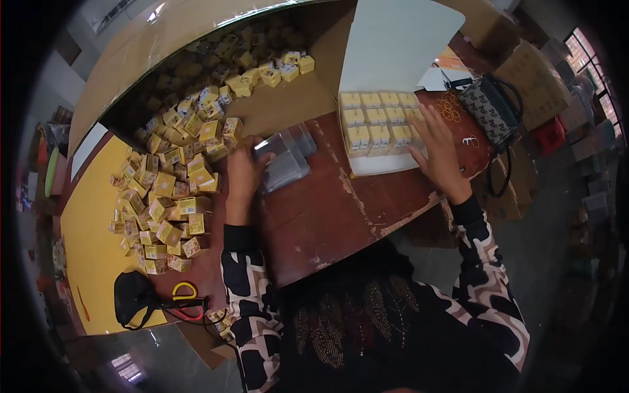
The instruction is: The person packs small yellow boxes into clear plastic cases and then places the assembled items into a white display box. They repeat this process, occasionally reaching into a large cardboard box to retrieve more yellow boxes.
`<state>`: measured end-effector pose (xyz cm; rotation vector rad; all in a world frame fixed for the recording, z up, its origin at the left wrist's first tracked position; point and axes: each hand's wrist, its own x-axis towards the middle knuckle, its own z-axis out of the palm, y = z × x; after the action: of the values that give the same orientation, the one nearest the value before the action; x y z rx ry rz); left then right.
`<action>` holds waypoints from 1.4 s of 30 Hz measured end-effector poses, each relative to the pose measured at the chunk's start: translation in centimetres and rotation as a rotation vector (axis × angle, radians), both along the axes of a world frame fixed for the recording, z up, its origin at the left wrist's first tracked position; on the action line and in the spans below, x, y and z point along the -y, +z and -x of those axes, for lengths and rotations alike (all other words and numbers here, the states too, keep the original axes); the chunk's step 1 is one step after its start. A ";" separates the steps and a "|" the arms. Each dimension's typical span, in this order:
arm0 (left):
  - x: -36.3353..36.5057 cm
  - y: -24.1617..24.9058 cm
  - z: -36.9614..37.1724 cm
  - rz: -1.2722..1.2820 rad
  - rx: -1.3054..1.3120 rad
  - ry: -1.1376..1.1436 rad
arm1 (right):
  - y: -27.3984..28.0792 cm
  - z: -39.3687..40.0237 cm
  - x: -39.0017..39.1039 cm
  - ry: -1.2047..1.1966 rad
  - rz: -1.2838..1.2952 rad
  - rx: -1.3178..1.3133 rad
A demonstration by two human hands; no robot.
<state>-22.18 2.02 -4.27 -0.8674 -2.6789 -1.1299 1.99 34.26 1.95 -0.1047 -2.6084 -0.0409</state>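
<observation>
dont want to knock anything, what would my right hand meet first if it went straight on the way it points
Your right hand likely meets the back right small yellow boxes in the white carton first, though its height is unclear.

Glossy clear plastic tray (286, 167).

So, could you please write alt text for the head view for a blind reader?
A person's right hand is at rows of small yellow boxes in an open white box; the left hand is at clear plastic packaging. More yellow boxes lie heaped at left, beside and inside a large cardboard box.
</observation>
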 end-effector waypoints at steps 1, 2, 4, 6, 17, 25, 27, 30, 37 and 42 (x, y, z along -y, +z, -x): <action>0.1 0.6 -0.6 -0.003 -0.002 0.009 | 0.9 0.4 1.6 0.075 0.074 -0.124; 0.5 1.1 -1.3 -0.118 0.073 0.033 | 1.1 0.7 3.2 0.079 0.076 -0.125; 1.2 2.0 -3.5 -0.275 0.091 0.029 | 1.1 1.6 6.9 0.326 0.851 -0.025; 2.1 3.5 -6.2 -0.285 0.030 -0.006 | 0.9 3.6 10.6 0.402 0.979 0.010; 6.6 5.0 -14.2 -0.299 -0.387 0.036 | -0.4 5.0 17.2 0.581 1.421 0.440; 7.1 3.4 -15.7 -0.257 -0.410 0.009 | 1.2 3.9 18.0 0.564 1.357 0.699; 7.5 3.6 -16.3 -0.233 -0.365 -0.021 | 1.3 4.0 18.4 0.592 1.457 0.771; 7.9 4.6 -17.7 -0.016 -0.339 -0.060 | 1.1 4.4 18.5 0.529 1.570 0.781; 9.1 1.3 -18.6 -0.101 -0.102 -0.059 | 2.0 5.4 19.6 0.622 1.614 1.026; 11.1 1.9 -20.0 -0.647 0.594 0.067 | 2.6 11.1 19.1 0.555 1.303 0.460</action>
<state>-2.19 -9.08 -2.36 -0.3571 -2.3756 -2.3328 -9.13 15.14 4.58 0.2009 -2.5038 1.9795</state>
